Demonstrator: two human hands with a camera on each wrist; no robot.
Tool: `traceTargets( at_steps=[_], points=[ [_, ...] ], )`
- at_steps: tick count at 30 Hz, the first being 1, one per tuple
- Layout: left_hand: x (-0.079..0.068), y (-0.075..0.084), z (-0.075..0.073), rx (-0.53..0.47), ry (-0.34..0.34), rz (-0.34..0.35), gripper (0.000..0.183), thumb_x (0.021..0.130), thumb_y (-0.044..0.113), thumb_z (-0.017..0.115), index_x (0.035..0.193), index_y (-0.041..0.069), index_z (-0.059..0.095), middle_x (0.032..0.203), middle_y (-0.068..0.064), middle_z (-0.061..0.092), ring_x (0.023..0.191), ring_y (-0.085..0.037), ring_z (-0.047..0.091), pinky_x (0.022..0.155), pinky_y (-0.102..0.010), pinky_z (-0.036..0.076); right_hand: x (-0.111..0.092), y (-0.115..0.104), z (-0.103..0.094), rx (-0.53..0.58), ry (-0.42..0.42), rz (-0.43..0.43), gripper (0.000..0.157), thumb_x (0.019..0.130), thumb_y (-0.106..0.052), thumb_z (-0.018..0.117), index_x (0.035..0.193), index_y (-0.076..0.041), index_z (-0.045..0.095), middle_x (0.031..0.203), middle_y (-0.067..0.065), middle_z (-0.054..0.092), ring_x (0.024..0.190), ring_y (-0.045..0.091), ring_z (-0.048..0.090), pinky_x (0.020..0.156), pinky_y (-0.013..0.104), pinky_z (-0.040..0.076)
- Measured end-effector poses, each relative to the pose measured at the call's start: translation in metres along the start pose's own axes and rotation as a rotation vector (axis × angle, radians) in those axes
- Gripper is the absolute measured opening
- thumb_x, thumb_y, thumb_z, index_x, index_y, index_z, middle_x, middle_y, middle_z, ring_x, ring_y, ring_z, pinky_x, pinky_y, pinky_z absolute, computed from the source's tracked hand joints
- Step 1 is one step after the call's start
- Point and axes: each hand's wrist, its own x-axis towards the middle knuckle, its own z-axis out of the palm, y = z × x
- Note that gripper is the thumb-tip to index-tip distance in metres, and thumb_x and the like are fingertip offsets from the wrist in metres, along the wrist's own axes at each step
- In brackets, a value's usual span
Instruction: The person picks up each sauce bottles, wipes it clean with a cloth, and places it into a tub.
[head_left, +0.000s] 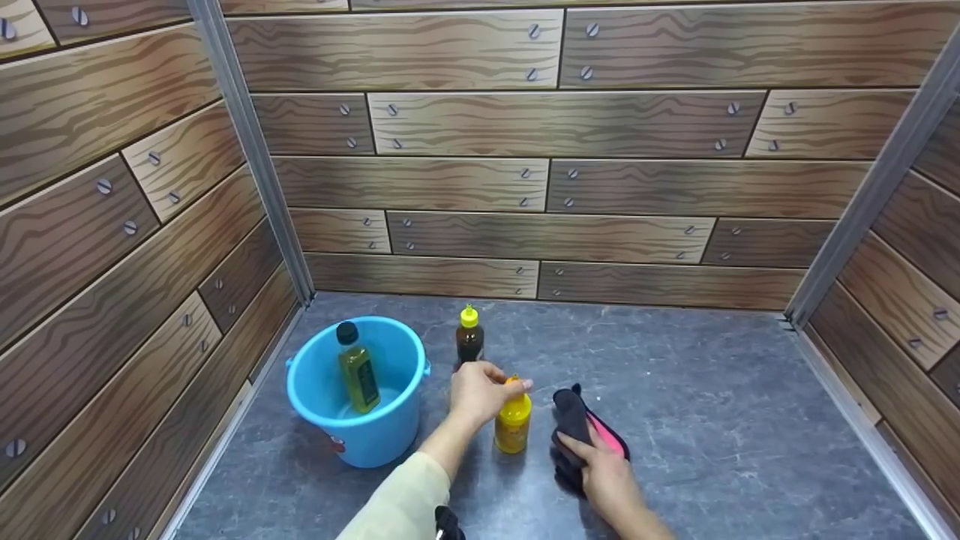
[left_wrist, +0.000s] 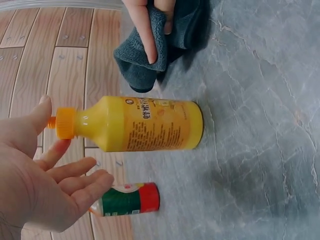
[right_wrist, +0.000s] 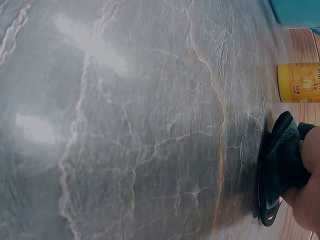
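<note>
A smooth blue bucket [head_left: 379,441] stands leftmost; my left hand [head_left: 478,394], fingers loose, partly hides a dark bottle [head_left: 470,341] and surrounds the nozzle [left_wrist: 51,122] of a glossy yellow bottle [head_left: 512,433]. My right hand [head_left: 609,480] grips fuzzy dark cloth [head_left: 571,412] on the counter [head_left: 720,427].

A grey, marble-veined surface [head_left: 720,420] is occupied, from left to right, by a blue bucket [head_left: 379,439], a dark bottle [head_left: 470,343] topped in yellow, a yellow bottle [head_left: 511,433] placed nearer the front, and a dark, pink-backed cloth [head_left: 571,412].
</note>
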Motion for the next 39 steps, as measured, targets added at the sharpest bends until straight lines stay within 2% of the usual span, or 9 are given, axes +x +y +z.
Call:
traceTargets(
  at_steps=[5, 9, 13, 19, 24, 27, 30, 35, 39],
  points=[
    [0.002, -0.002, 0.0, -0.045, -0.023, 0.021, 0.024, 0.085, 0.032, 0.093, 0.082, 0.011, 0.081, 0.08, 0.001, 0.074, 0.073, -0.014, 0.069, 0.066, -0.034, 0.061, 0.0, 0.001, 0.0, 0.007, 0.022, -0.015, 0.063, 0.087, 0.014, 0.061, 0.136, -0.023, 0.075, 0.154, 0.03, 0.05, 0.13, 0.046, 0.06, 0.095, 0.056, 0.056],
    [0.006, -0.003, -0.004, -0.083, -0.112, 0.051, 0.02, 0.089, 0.027, 0.09, 0.088, 0.008, 0.083, 0.085, -0.001, 0.076, 0.079, -0.015, 0.07, 0.072, -0.035, 0.062, -0.001, 0.001, -0.001, 0.011, 0.068, -0.054, 0.066, 0.083, 0.016, 0.06, 0.134, -0.023, 0.076, 0.15, 0.034, 0.052, 0.128, 0.046, 0.061, 0.094, 0.055, 0.057],
    [0.011, -0.003, -0.01, -0.08, -0.217, 0.069, 0.018, 0.093, 0.025, 0.086, 0.099, 0.008, 0.085, 0.095, -0.002, 0.077, 0.087, -0.017, 0.071, 0.081, -0.039, 0.062, -0.002, 0.0, -0.003, 0.024, 0.101, -0.109, 0.072, 0.079, 0.018, 0.059, 0.134, -0.026, 0.076, 0.149, 0.034, 0.053, 0.126, 0.045, 0.062, 0.093, 0.054, 0.057],
    [0.015, -0.002, -0.017, -0.051, -0.331, 0.087, 0.021, 0.098, 0.022, 0.08, 0.112, 0.006, 0.083, 0.112, -0.007, 0.077, 0.101, -0.021, 0.071, 0.089, -0.043, 0.06, -0.001, -0.005, -0.008, 0.082, 0.042, -0.132, 0.078, 0.083, 0.021, 0.059, 0.138, -0.032, 0.073, 0.155, 0.029, 0.049, 0.133, 0.048, 0.057, 0.093, 0.053, 0.057],
    [0.016, -0.001, -0.017, -0.034, -0.413, 0.123, 0.025, 0.102, 0.019, 0.076, 0.122, 0.005, 0.08, 0.117, -0.011, 0.076, 0.103, -0.023, 0.072, 0.09, -0.045, 0.06, 0.002, -0.014, -0.014, 0.136, 0.017, -0.171, 0.08, 0.085, 0.021, 0.058, 0.141, -0.033, 0.071, 0.156, 0.031, 0.047, 0.135, 0.049, 0.055, 0.09, 0.05, 0.056],
    [0.016, 0.0, -0.016, -0.012, -0.43, 0.147, 0.026, 0.103, 0.018, 0.073, 0.124, 0.003, 0.078, 0.118, -0.011, 0.076, 0.103, -0.023, 0.071, 0.09, -0.045, 0.06, 0.006, -0.02, -0.018, 0.156, 0.021, -0.223, 0.08, 0.085, 0.021, 0.059, 0.142, -0.034, 0.07, 0.157, 0.029, 0.047, 0.136, 0.049, 0.054, 0.093, 0.052, 0.056],
    [0.016, 0.002, -0.016, 0.012, -0.433, 0.16, 0.026, 0.104, 0.018, 0.072, 0.125, 0.003, 0.078, 0.12, -0.012, 0.076, 0.105, -0.024, 0.071, 0.092, -0.046, 0.06, 0.01, -0.024, -0.024, 0.147, 0.019, -0.286, 0.079, 0.085, 0.019, 0.061, 0.142, -0.036, 0.07, 0.157, 0.028, 0.047, 0.133, 0.05, 0.056, 0.091, 0.052, 0.057],
    [0.015, 0.006, -0.016, 0.037, -0.445, 0.169, 0.028, 0.105, 0.019, 0.071, 0.127, 0.003, 0.077, 0.126, -0.015, 0.074, 0.116, -0.029, 0.07, 0.096, -0.047, 0.058, 0.018, -0.03, -0.03, 0.133, -0.068, -0.329, 0.079, 0.088, 0.018, 0.062, 0.143, -0.039, 0.069, 0.158, 0.03, 0.044, 0.134, 0.052, 0.054, 0.082, 0.047, 0.055],
    [0.016, 0.006, -0.017, 0.062, -0.446, 0.172, 0.03, 0.106, 0.019, 0.07, 0.129, 0.002, 0.075, 0.13, -0.017, 0.072, 0.123, -0.033, 0.067, 0.099, -0.047, 0.057, 0.023, -0.035, -0.03, 0.122, -0.099, -0.361, 0.077, 0.089, 0.017, 0.063, 0.141, -0.038, 0.07, 0.16, 0.028, 0.044, 0.137, 0.05, 0.053, 0.087, 0.051, 0.056]
  ],
)
